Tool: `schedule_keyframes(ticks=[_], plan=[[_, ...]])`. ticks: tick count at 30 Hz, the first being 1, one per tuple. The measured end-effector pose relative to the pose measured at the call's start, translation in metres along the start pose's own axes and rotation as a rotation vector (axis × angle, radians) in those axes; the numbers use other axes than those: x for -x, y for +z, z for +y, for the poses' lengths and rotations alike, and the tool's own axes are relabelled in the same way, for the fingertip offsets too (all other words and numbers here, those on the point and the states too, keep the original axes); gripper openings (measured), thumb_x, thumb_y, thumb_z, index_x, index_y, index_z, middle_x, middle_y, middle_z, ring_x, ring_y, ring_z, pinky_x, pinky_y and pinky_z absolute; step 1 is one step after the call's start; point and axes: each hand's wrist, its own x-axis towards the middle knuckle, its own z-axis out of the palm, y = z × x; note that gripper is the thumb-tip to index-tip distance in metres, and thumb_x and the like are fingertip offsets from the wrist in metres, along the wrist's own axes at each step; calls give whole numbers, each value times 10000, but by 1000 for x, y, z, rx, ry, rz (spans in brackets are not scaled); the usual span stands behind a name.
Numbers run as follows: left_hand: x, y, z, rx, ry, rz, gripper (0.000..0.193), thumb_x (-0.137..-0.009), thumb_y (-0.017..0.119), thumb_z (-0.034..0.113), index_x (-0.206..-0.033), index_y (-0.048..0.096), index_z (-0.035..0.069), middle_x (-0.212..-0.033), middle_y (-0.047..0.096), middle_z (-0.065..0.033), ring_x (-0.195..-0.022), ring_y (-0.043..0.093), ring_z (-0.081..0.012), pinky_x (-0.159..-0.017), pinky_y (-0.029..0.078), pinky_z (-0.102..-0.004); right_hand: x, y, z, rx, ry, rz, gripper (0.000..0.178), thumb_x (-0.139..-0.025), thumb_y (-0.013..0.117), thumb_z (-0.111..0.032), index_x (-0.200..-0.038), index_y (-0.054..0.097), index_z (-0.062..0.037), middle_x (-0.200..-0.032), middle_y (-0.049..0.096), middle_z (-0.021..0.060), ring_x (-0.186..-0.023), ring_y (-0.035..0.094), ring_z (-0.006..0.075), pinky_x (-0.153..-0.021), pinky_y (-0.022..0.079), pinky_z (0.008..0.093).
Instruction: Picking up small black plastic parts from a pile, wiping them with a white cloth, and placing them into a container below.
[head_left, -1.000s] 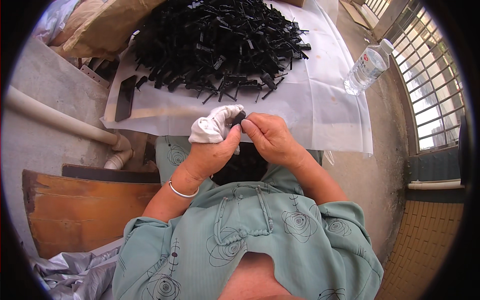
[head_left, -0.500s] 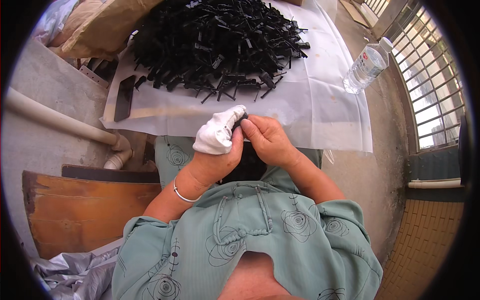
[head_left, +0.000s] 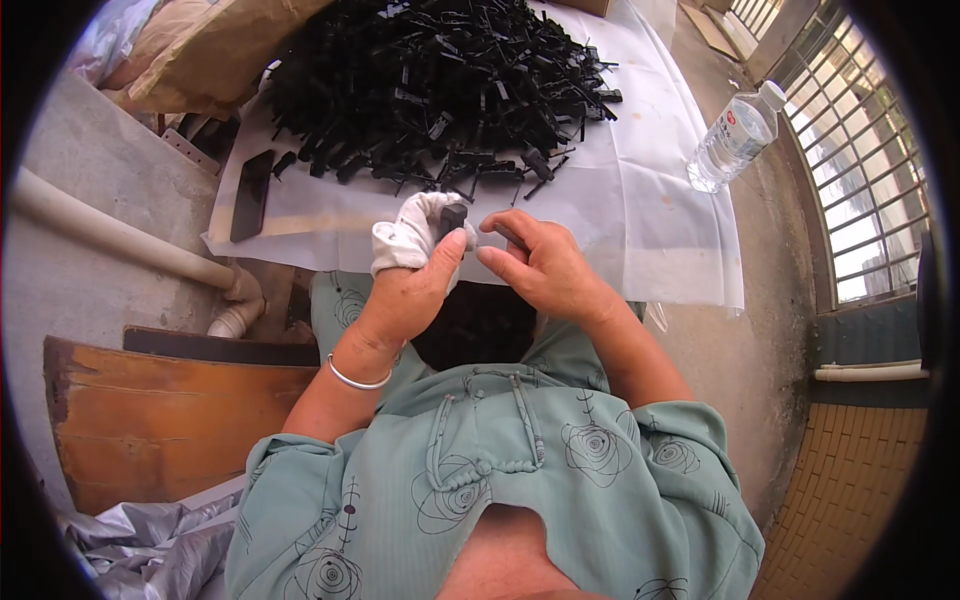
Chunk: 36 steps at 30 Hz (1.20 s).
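Her left hand (head_left: 405,290), wrapped in a white cloth (head_left: 408,235), pinches a small black plastic clip (head_left: 452,216) above the white sheet's (head_left: 640,215) near edge. Her right hand (head_left: 535,265) hovers beside it, fingers loosely curled, holding nothing. The clip looks light and stiff, best gripped by its sides.

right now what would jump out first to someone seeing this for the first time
The big heap of black plastic parts on the white sheet at the top dominates the view. Just below it, the left hand, its fingers wrapped in white cloth, pinches a small black piece while the bare right hand meets it. A clear plastic bottle lies at the sheet's right edge.
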Motion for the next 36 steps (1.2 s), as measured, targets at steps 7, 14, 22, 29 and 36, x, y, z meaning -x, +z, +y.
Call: schedule_keyframes(ticks=[7, 14, 22, 29, 36], plan=[[2, 4, 12, -60, -155, -72, 304, -917, 392, 66, -1217, 376, 16, -786, 515, -20, -534, 375, -49, -473, 328, -177, 2, -9, 9, 141, -274, 37, 135, -765, 664, -63, -885, 622, -17, -630, 537, 56, -548, 489, 131, -521, 397, 252], [4, 7, 18, -4, -222, -244, 319, -865, 417, 39, -1182, 402, 15, -721, 452, 26, -545, 352, -23, -478, 295, -175, -3, -3, 0, -112, -33, -11, 146, -821, 635, -95, -758, 544, 0, -587, 485, 50, -504, 435, 145, -495, 372, 269], [4, 11, 6, -321, 46, -131, 235, -815, 442, 12, -1048, 468, -4, -852, 524, -87, -769, 503, -166, -691, 432, -277, -3, 4, 0, 88, -221, -112, 202, -896, 495, -124, -749, 500, 14, -627, 492, 156, -554, 454, 308, -538, 395, 355], [16, 12, -1, -499, 177, -56, 231, -803, 459, 18, -1031, 460, -14, -896, 542, -164, -803, 545, -287, -734, 444, -327, 4, 19, 5, 85, -144, -82, 212, -888, 494, -144, -751, 522, 16, -661, 538, 191, -610, 502, 378, -565, 417, 398], [-3, -16, -1, -873, 348, -173, 326, -793, 604, 125, -1087, 575, -13, -1080, 574, -183, -1041, 515, -330, -920, 403, -365, -34, -36, 38, 734, 10, 325, 233, -828, 602, -223, -934, 563, -19, -710, 598, 141, -661, 580, 310, -596, 458, 390]])
